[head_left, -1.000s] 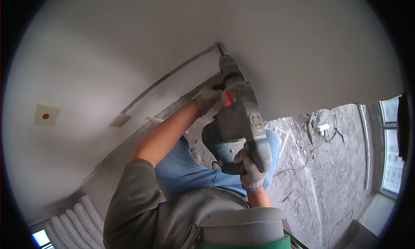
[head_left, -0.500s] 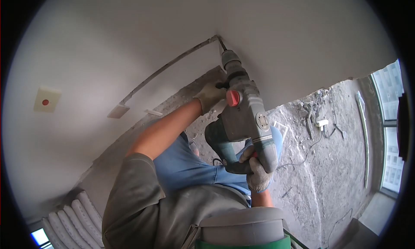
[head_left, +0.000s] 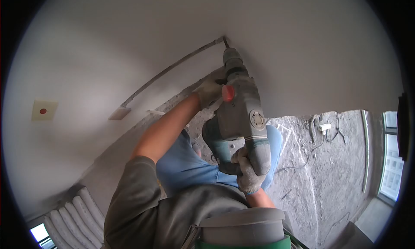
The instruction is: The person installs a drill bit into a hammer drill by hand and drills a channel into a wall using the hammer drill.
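Note:
A large grey-green rotary hammer (head_left: 242, 106) with a red knob points away from me, its bit (head_left: 226, 43) touching the wall at the corner, where a narrow groove (head_left: 173, 69) in the white wall ends. My gloved left hand (head_left: 210, 92) is wrapped round the front side handle, its fingers partly hidden behind the tool. At the back, my gloved right hand (head_left: 248, 171) is closed round the rear grip. The groove runs down left to a small rectangular plate (head_left: 119, 114).
Rough, debris-strewn concrete floor (head_left: 333, 175) lies at the right, with a white power strip (head_left: 325, 127), a cable and a long pale pipe (head_left: 366, 154). A window (head_left: 391, 162) stands far right. A wall plate with a red dot (head_left: 44, 110) and a ribbed white radiator (head_left: 73, 221) are at left.
The view has shifted slightly back and forth. Both hands keep hold of the rotary hammer, and its bit stays at the groove's corner end.

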Tool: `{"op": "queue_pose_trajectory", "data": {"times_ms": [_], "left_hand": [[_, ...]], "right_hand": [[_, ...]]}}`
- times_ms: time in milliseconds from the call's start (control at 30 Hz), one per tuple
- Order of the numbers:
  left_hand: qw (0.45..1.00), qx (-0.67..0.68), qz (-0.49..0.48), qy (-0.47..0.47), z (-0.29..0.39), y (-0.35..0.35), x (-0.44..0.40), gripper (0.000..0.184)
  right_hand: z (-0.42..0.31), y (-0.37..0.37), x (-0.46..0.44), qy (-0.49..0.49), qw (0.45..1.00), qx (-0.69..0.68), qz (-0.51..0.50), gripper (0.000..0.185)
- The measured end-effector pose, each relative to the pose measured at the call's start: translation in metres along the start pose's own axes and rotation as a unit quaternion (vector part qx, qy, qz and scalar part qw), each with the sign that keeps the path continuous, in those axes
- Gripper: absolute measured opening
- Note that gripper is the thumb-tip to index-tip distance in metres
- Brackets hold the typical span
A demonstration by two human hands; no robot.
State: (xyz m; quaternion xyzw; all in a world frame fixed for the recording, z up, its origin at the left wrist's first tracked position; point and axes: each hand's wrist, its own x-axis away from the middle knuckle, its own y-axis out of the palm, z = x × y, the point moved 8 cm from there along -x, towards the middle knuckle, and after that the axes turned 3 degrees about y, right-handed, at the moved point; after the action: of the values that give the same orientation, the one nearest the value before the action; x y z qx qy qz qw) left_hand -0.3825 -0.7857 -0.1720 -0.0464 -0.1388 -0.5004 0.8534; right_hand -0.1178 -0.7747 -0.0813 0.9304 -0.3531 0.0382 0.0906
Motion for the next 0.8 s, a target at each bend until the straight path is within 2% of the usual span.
{"op": "queue_pose_trajectory", "data": {"times_ms": [33,100,167,200,267,300,333,367,500,567,700,800], "left_hand": [[0.999,0.043,-0.007,0.025,-0.030,-0.003,-0.014,0.049],[0.995,0.085,-0.017,0.051,-0.031,0.008,-0.008,0.047],[0.998,0.060,-0.001,0.036,-0.028,0.013,0.001,0.051],[0.998,0.052,0.005,0.032,-0.019,0.017,0.007,0.052],[0.996,-0.025,0.045,-0.066,-0.021,0.020,0.022,0.039],[0.996,-0.025,0.045,-0.070,-0.030,0.021,0.022,0.039],[0.998,-0.029,0.036,-0.031,-0.033,0.022,0.017,0.039],[0.999,-0.032,0.025,0.008,-0.036,0.023,0.012,0.040],[0.994,-0.082,0.052,-0.047,-0.038,0.019,0.013,0.040],[0.997,-0.063,0.041,-0.037,-0.037,0.019,0.011,0.052],[0.995,-0.085,0.036,-0.034,-0.028,0.013,0.004,0.050],[0.994,-0.061,0.037,-0.083,-0.039,0.006,-0.007,0.048]], "right_hand": [[-0.002,-0.001,0.004,-0.005,0.998,0.065,-0.006,0.009],[-0.010,-0.009,0.010,-0.016,0.994,0.108,-0.006,0.009],[-0.007,-0.019,0.005,0.007,0.997,-0.069,-0.023,0.012],[0.003,-0.023,0.011,0.038,0.992,-0.118,-0.004,0.021],[0.008,-0.029,0.020,0.038,0.994,-0.104,0.003,0.024],[0.010,-0.035,0.024,0.035,0.995,-0.089,0.012,0.029],[0.010,-0.036,0.024,0.010,0.998,-0.069,0.003,0.033],[0.011,-0.036,0.025,0.010,0.997,-0.070,0.007,0.033],[0.016,-0.038,0.023,0.022,0.996,-0.088,0.016,0.032],[0.022,-0.038,0.022,0.037,0.993,-0.106,0.021,0.032],[0.024,-0.033,0.011,0.019,0.997,-0.066,0.030,0.020],[0.022,-0.025,-0.001,-0.001,0.999,-0.027,0.031,0.013]]}}
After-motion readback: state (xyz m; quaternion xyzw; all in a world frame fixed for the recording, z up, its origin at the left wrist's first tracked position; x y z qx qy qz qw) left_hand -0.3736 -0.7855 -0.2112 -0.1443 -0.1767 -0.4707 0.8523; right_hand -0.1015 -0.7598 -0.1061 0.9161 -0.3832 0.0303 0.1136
